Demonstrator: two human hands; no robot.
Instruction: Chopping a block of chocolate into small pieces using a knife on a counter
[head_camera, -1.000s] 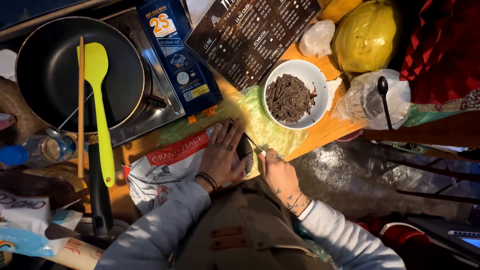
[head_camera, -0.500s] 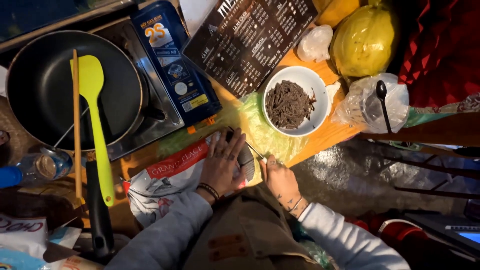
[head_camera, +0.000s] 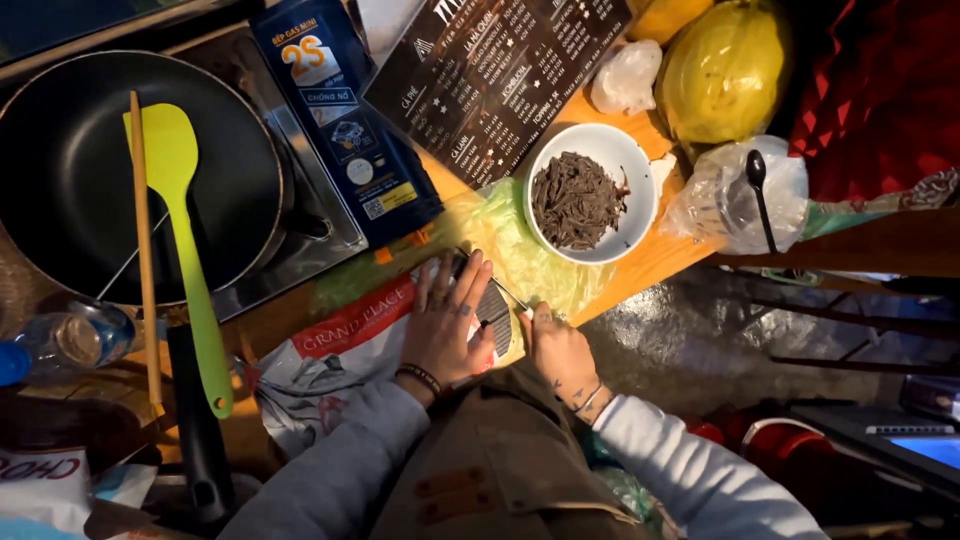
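Left hand (head_camera: 447, 325) now flatter, fingers spread over half-hidden dark slab (head_camera: 492, 312); right hand (head_camera: 556, 350) clamped on knife (head_camera: 508, 294).

light: dim, warm, brightest at centre | shadows: deep at right and lower edges | glare: wet floor sheen | focus: slightly soft

Bowl (head_camera: 590, 200) sits right of pan (head_camera: 130, 180); 2 utensils, seemingly, lie across the pan.
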